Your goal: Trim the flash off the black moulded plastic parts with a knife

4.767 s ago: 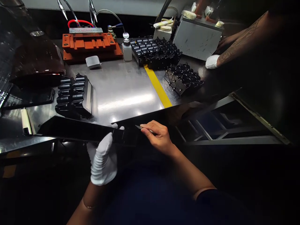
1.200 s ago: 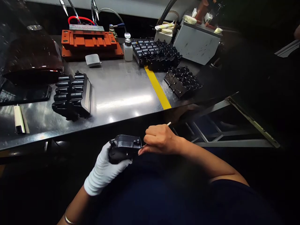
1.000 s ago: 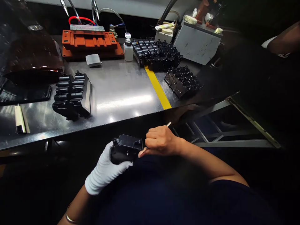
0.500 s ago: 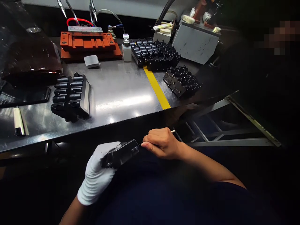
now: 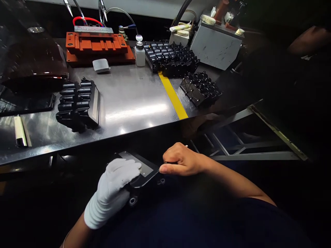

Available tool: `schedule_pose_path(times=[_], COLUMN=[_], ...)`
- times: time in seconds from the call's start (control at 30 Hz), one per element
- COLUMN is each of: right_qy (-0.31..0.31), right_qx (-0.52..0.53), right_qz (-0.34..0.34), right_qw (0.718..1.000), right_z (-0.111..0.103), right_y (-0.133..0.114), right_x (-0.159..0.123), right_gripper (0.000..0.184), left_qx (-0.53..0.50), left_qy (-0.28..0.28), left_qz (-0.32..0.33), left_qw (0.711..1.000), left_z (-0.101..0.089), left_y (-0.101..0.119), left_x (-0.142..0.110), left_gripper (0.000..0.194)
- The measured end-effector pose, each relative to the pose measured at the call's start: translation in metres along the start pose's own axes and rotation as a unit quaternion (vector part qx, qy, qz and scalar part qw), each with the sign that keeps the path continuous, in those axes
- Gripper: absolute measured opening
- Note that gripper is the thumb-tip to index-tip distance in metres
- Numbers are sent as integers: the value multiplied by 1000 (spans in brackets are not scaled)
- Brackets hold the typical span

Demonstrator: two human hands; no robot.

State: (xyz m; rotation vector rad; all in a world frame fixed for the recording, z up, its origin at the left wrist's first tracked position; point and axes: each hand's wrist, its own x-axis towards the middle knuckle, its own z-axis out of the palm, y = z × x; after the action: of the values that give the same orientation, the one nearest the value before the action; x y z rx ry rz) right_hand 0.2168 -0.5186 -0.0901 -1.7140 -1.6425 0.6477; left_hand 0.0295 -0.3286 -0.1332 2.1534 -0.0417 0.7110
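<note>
My left hand (image 5: 111, 187), in a white glove, is closed round a black plastic part (image 5: 147, 171). The part is tilted so that a flat face with a grey rectangular panel shows, and round holes are seen along its lower side. My bare right hand (image 5: 181, 160) is curled round a slim tool, most of it hidden in the fist. A small pale end pokes out above the knuckles, and the thin tip is at the part's right corner. Both hands are in front of the bench edge, above my lap.
On the metal bench (image 5: 134, 93) stand black ribbed parts at left (image 5: 77, 106) and right (image 5: 200, 89), with a larger group (image 5: 170, 58) behind. Further back are an orange fixture (image 5: 97, 44), a white pump bottle (image 5: 140, 55) and a grey box (image 5: 217, 44). Another person's hand (image 5: 310, 39) shows at right.
My left hand has turned the black part so its panelled face shows instead of its narrow side. My right hand has shifted slightly right and down with the tool.
</note>
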Motion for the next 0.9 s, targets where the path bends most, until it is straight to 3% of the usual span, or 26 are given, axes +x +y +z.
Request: schedule_pose_path(times=[0.07, 0.13, 0.23, 0.3, 0.37, 0.47, 0.7, 0.9], right_qy=[4, 36, 108, 121, 102, 90, 130, 155], right_qx=[-2, -27, -106, -162, -194, -201, -230, -247], right_qz=[-11, -41, -111, -150, -173, -187, -183, -160], right_qw=[1000, 998, 982, 968, 960, 957, 947, 943], right_z=[0, -1, -3, -4, -3, 0, 4, 5], right_y=[0, 0, -1, -3, -3, -2, 3, 3], right_x=[0, 4, 15, 24, 30, 35, 35, 36], right_gripper=[57, 57, 56, 57, 59, 61, 60, 61], left_qx=[-42, -126, -279, -345, -374, -383, -320, -319], left_qy=[-4, -28, -73, -103, -138, -154, -129, -121], left_qz=[-40, -146, -353, -418, -424, -414, -395, -388], left_qw=[998, 981, 890, 834, 813, 811, 852, 856], left_z=[1, 1, 1, 1, 2, 2, 6, 9], left_y=[0, -1, -6, -11, -15, -17, -21, -20], left_x=[0, 2, 5, 6, 7, 8, 9, 10], left_gripper=[39, 37, 43, 46, 42, 42, 33, 42])
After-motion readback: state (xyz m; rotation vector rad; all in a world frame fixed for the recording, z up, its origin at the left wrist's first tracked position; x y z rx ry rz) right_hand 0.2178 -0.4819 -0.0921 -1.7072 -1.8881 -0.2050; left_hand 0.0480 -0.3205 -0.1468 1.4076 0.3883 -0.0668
